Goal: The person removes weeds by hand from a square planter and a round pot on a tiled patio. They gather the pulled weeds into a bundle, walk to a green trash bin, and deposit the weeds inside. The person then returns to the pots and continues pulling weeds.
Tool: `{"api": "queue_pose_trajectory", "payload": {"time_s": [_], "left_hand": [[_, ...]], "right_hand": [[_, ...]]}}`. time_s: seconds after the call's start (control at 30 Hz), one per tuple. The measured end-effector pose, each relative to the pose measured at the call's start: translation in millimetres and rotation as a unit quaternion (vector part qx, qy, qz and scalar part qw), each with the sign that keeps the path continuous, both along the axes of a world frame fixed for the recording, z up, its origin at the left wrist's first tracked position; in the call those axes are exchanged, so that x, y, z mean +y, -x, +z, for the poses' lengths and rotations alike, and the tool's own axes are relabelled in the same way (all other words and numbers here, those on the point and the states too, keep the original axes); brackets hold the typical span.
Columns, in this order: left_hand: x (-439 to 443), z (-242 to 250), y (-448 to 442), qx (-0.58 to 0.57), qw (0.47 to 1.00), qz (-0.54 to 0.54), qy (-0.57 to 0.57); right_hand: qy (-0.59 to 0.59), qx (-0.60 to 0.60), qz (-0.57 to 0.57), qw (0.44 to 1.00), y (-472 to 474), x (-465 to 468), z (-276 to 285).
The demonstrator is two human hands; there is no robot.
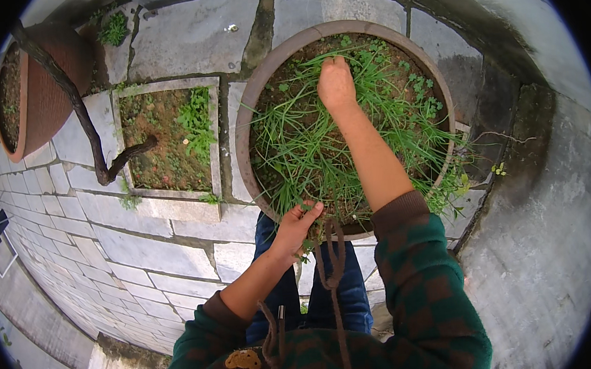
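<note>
A large round clay planter (254, 91) stands before me, filled with soil and long thin grass-like leaves (303, 145), perhaps chives. Small clover-like weeds (424, 99) grow among them, mostly toward the far right. My right hand (337, 85) reaches over the pot to its far part. Its fingers are curled together on green plants there; the exact stems are hidden. At the near rim, my left hand (296, 228) holds a small bunch of leafy weeds (306, 251). Some leaves show by the thumb, others hang below the palm.
To the left, a square stone-edged bed (173, 191) holds a bent woody trunk (81, 110) and leafy plants (196, 119). Another clay pot (49, 94) stands beyond it. Stone paving (139, 249) surrounds these, and a wall (512, 27) rises on the right. Hoodie cords (333, 265) dangle near the rim.
</note>
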State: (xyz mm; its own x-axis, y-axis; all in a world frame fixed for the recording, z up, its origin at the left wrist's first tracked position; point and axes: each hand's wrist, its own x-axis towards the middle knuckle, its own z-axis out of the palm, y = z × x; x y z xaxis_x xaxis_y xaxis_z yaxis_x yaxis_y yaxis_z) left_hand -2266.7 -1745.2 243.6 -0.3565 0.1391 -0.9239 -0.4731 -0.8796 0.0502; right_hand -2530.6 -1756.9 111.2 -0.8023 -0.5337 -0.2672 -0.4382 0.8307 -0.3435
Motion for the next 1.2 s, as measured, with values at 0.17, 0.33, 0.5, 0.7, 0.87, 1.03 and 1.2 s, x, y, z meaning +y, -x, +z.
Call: {"api": "queue_pose_trajectory", "payload": {"time_s": [0.17, 0.33, 0.5, 0.7, 0.87, 1.03, 1.2], "left_hand": [[3.4, -2.2, -2.3, 0.001, 1.0, -0.012, 0.014], [2.1, -3.4, -3.8, 0.003, 1.0, 0.003, -0.007], [0.1, 1.7, 0.6, -0.016, 1.0, -0.01, 0.015], [-0.3, 4.4, 5.4, -0.001, 1.0, -0.015, 0.016], [0.9, -0.7, 2.5, -0.011, 1.0, -0.008, 0.002], [6.2, -4.1, 0.5, 0.0, 1.0, 0.009, 0.001], [7.0, -4.0, 2.8, 0.007, 1.0, -0.014, 0.018]], "right_hand": [[-0.087, 0.03, -0.116, 0.989, 32.5, 1.2, -15.7], [-0.048, 0.064, -0.016, 0.997, 40.1, 9.6, -28.1], [0.003, -0.003, -0.006, 1.0, 21.1, 14.3, -26.4], [-0.007, 0.102, 0.037, 0.994, 27.5, 21.6, -10.0], [-0.119, 0.066, -0.057, 0.989, 52.7, 34.0, -12.5], [-0.07, 0.029, -0.063, 0.995, 60.8, 42.0, -19.4], [0.009, -0.013, -0.075, 0.997, 37.9, 35.7, -15.7]]}}
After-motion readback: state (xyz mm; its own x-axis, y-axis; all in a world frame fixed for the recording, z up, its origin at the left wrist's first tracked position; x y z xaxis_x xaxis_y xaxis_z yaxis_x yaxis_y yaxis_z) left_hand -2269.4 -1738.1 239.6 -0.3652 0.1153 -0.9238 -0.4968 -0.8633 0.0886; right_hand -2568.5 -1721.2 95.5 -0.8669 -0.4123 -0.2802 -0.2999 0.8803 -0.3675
